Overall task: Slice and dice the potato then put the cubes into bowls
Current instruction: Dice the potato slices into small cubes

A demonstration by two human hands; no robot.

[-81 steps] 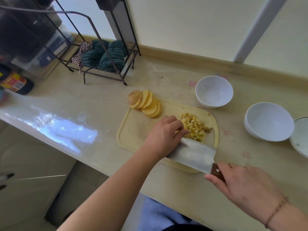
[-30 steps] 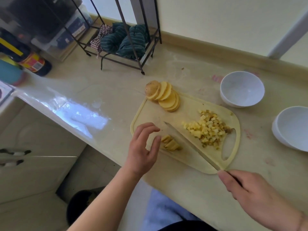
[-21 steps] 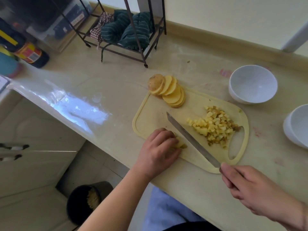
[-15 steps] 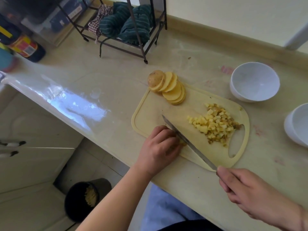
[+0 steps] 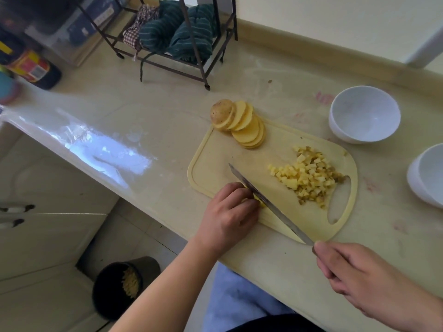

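- The left hand (image 5: 230, 212) is curling its fingers over a small stack of potato strips (image 5: 260, 202) at the near-left edge of the board (image 5: 215, 164), pressing them down; only a bit of yellow is showing past the fingertips.
- The right hand (image 5: 354, 281) is gripping the knife handle, which is hidden inside the closed fingers, just off the near edge of the board.
- The knife (image 5: 268, 202) is lying diagonally across the board, tip pointing away and left, its blade running right against the left fingertips and the strips.
- A heap of cubes (image 5: 309, 178) is sitting on the right part of the board, beside the handle hole and apart from the blade.
- A fanned row of slices (image 5: 247, 125) is leaning at the board's far-left corner, with the skin-covered end piece (image 5: 221, 111) at its far end, partly over the board's edge.
- The board is lying on the table (image 5: 155, 111).
- Two white bowls are standing on the table to the right of the board: one bowl (image 5: 364, 113) beyond the far-right corner, a second bowl (image 5: 426, 173) cut by the frame edge. Both are looking empty.
- A wire rack (image 5: 167, 32) holding folded cloths is standing at the back of the table.
- A dark bin (image 5: 124, 283) is standing on the floor below.
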